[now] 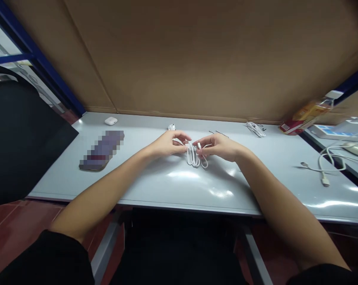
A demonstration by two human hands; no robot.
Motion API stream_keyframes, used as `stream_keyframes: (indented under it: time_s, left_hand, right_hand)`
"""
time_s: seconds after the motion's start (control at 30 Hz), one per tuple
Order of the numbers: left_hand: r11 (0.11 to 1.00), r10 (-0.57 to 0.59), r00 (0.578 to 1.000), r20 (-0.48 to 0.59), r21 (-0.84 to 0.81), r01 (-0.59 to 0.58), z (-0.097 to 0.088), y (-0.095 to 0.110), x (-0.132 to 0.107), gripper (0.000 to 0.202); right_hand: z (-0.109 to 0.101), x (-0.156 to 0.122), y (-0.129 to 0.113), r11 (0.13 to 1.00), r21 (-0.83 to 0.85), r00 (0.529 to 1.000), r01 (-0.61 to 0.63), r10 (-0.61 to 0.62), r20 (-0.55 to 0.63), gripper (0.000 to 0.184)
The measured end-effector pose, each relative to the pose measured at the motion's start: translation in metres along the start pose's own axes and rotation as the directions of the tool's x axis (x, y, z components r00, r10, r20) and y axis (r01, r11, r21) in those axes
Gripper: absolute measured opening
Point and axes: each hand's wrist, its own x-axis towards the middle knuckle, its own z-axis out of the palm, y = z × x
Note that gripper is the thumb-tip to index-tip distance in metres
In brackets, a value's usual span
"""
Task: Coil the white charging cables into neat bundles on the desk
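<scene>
A white charging cable (193, 157), gathered in loops, is between my two hands above the middle of the table. My left hand (172, 143) pinches its left side, near a plug end. On the other side my right hand (216, 146) grips the bundle with thumb and fingers, and a small white connector (199, 145) shows by the fingertips. The loops hang down below the fingers. Just behind my left hand lies another coiled white cable (171, 127). Short dark twist ties (218, 132) lie behind my right hand, partly hidden by it.
On the grey table (155, 190), a white earbud case (110, 120) and a blurred-out flat object (103, 150) lie left. A bundled cable (256, 129), a drink bottle (307, 114) and loose white cables (324, 170) are right. A cardboard panel (179, 59) stands behind; a black chair back (24, 138) is left.
</scene>
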Motion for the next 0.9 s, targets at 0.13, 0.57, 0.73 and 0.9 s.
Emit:
stream_keyframes:
  time_s: [0.13,0.57,0.73,0.9]
  left_hand:
    - [0.983,-0.051,0.997,-0.062,-0.179,0.039,0.014,-0.012,0.006,0.044]
    - [0.985,0.143,0.987,-0.073,-0.085,-0.149,0.019,-0.016,0.007,0.033]
    - [0.89,0.402,0.911,-0.09,0.274,-0.366,0.018,-0.01,0.004,0.019]
    - [0.859,0.415,0.908,-0.064,0.356,-0.367,0.018,-0.006,0.001,0.019]
  right_hand:
    - [0.004,0.001,-0.002,0.998,0.059,1.0,-0.01,0.011,-0.027,0.014]
    - [0.016,0.012,0.009,0.998,0.058,0.98,-0.02,0.032,-0.195,0.016]
    - [0.017,0.013,0.01,1.0,-0.016,0.974,0.007,-0.011,-0.224,0.01]
    - [0.019,0.011,0.007,0.998,-0.06,0.974,0.006,-0.02,-0.227,0.009]
